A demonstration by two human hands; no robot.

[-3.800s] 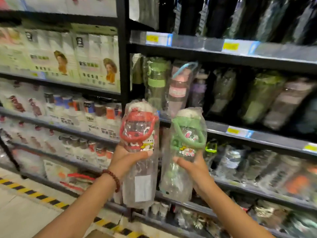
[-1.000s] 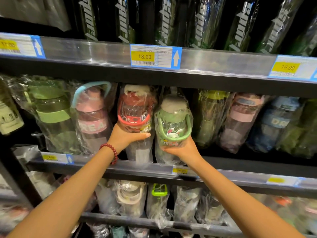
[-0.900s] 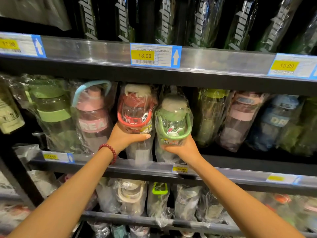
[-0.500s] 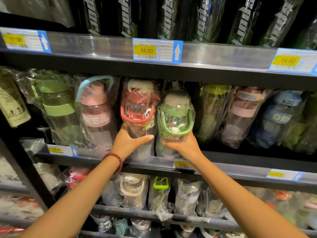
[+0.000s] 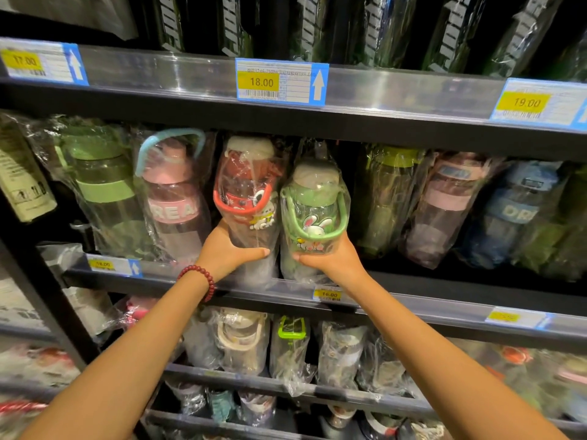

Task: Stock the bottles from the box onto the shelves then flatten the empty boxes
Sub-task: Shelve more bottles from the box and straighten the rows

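The left hand (image 5: 227, 252) grips the red-handled bottle (image 5: 249, 198) round its lower body, thumb across the front, and the right hand (image 5: 330, 258) grips the green-handled bottle (image 5: 314, 211) the same way. Both bottles, wrapped in clear plastic, stand side by side and touching on the middle shelf (image 5: 413, 304), between a pink bottle (image 5: 173, 198) and a yellow-green one (image 5: 386, 198). Their bases seem to rest on the shelf, though its front rail hides them.
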